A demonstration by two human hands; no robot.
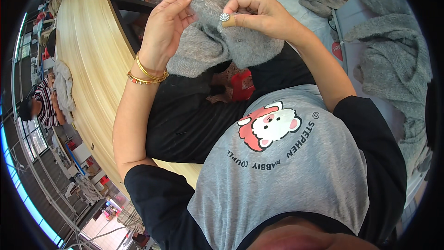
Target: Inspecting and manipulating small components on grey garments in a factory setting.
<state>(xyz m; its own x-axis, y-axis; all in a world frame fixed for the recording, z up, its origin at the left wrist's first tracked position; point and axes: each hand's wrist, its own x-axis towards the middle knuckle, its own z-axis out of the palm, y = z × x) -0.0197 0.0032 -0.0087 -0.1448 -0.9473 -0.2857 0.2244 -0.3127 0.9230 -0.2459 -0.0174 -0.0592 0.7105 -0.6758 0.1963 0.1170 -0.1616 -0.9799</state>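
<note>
A fuzzy grey knit garment (203,48) lies bunched over my lap, its far part reaching toward the top of the view. My left hand (166,25), with gold bangles at the wrist, is raised at the garment's left side. Its thumb and index finger are pinched together; whatever is between them is too fine to make out. Over the garment's right side, my right hand (266,16) is closed in a pinch. A round, sparkling silver button-like piece (225,17) shows at its fingertips, beside a tan band around the thumb.
A pale wooden table (88,60) curves along my left, with a dark frame (132,4) at its edge. More grey knit pieces (393,60) are heaped at the right and at the top right. Across the table, a person in stripes (48,102) sits by another grey piece (63,85).
</note>
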